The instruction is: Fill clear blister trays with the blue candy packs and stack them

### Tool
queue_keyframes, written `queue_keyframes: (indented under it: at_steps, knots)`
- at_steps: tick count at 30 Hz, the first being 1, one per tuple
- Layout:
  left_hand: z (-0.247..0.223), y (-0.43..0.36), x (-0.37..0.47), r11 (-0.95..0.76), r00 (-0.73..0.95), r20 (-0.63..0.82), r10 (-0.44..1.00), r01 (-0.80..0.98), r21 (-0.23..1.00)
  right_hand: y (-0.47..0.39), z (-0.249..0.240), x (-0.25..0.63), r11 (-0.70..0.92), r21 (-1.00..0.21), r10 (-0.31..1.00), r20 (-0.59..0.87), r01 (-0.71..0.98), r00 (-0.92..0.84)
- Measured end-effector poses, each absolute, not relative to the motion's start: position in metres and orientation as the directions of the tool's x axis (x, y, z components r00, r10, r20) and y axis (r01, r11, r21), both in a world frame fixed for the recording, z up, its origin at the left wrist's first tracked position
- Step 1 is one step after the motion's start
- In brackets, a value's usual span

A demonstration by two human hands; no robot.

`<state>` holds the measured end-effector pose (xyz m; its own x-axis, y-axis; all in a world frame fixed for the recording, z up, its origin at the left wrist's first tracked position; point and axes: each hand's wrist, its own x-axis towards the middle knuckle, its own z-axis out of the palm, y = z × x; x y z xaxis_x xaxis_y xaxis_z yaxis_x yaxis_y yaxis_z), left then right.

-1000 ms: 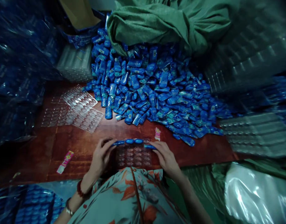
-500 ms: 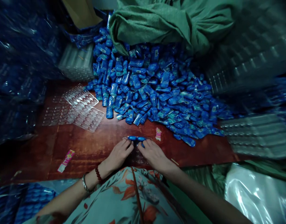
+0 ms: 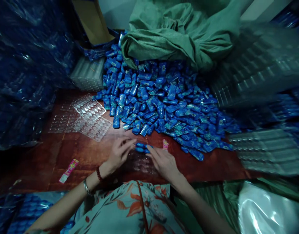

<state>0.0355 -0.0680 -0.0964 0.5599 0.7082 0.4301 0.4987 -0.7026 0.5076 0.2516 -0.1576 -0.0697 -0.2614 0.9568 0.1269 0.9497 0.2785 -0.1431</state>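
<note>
In front of my body a clear moulded plastic tray (image 3: 142, 164) lies on the table, with several small blue wrapped packets (image 3: 140, 149) in its far end. My left hand (image 3: 120, 152) is just left of these packets. Its fingers are stretched toward them and hold nothing that I can see. My right hand (image 3: 164, 162) has its fingertips closed on a blue packet at the right of the group, partly covering it. A large heap of similar blue packets (image 3: 161, 107) spills from a green cloth sack (image 3: 169, 45) beyond my hands.
Loose clear trays (image 3: 96, 125) lie on the reddish-brown table (image 3: 91, 162) at left. A stack of clear trays (image 3: 264, 151) stands at right. Pink labels (image 3: 69, 170) lie on the table. Blue goods in clear film (image 3: 22, 81) are piled high on the left.
My left hand has lifted off the packets and moved slightly left, its fingers straighter. A second row of blue packets now shows in the tray. My right hand stays at the right-hand packets.
</note>
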Motion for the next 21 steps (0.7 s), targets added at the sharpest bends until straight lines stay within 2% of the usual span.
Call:
queue_keyframes:
  at_steps: [2,4,6,9,11,13,14,16,18,19,21]
  knots:
    - [-0.091,-0.046,0.043,-0.645,0.522,0.386,0.76,0.54,0.541,-0.137,-0.064,0.264,0.236,-0.073,0.964,0.145,0.969,-0.224]
    - [-0.088,-0.024,0.057,-0.666,0.611,0.286,0.738,0.592,0.453,-0.107,-0.063,0.272,0.248,0.005,0.965,0.085,0.969,-0.247]
    - [-0.089,-0.007,0.073,-0.713,0.717,0.137,0.684,0.617,0.332,-0.076,-0.067,0.276,0.337,0.047,0.941,-0.018,0.94,-0.337]
    - [-0.093,0.006,0.084,-0.766,0.788,0.004,0.615,0.597,0.238,-0.047,-0.076,0.281,0.476,0.016,0.875,-0.106,0.88,-0.471]
    - [-0.094,0.007,0.077,-0.786,0.807,0.025,0.589,0.566,0.248,-0.049,-0.08,0.288,0.505,-0.072,0.858,-0.066,0.86,-0.509]
    - [-0.093,-0.001,0.057,-0.76,0.767,0.132,0.628,0.569,0.313,-0.069,-0.08,0.297,0.441,-0.237,0.897,0.087,0.866,-0.433]
    - [-0.09,-0.01,0.045,-0.725,0.713,0.196,0.673,0.582,0.369,-0.085,-0.08,0.3,0.367,-0.346,0.929,0.19,0.863,-0.319]
    - [-0.085,-0.034,0.021,-0.616,0.542,0.304,0.784,0.612,0.497,-0.121,-0.077,0.303,0.183,-0.587,0.944,0.329,0.788,0.025]
    - [-0.081,-0.066,0.003,-0.503,0.374,0.337,0.864,0.621,0.601,-0.157,-0.076,0.298,0.056,-0.756,0.921,0.291,0.652,0.258]
    - [-0.08,-0.082,-0.002,-0.476,0.343,0.329,0.88,0.616,0.628,-0.173,-0.077,0.293,0.028,-0.796,0.929,0.244,0.605,0.279]
    - [-0.085,-0.111,-0.004,-0.484,0.391,0.297,0.871,0.583,0.653,-0.194,-0.083,0.28,0.02,-0.811,0.962,0.176,0.585,0.211]
